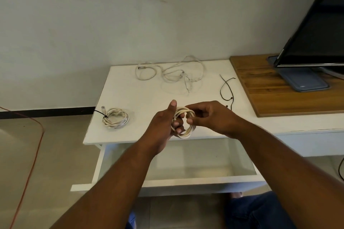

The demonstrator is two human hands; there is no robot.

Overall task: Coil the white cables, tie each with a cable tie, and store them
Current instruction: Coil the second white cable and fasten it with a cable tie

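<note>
My left hand point(163, 126) grips a small coil of white cable point(187, 132) above the front of the white table point(130, 95), thumb pointing up. My right hand point(208, 115) pinches the coil's top right side with its fingertips. A second white coil point(116, 120), bound with a black cable tie, lies at the table's left front. Loose white cables point(173, 74) sprawl at the back of the table. Black cable ties point(226, 87) lie to the right of my hands.
An open white drawer point(186, 181) sticks out below the table front. A wooden board point(275, 96) with a monitor point(320, 29) on a grey base sits to the right. An orange cord point(31, 156) runs over the floor at left.
</note>
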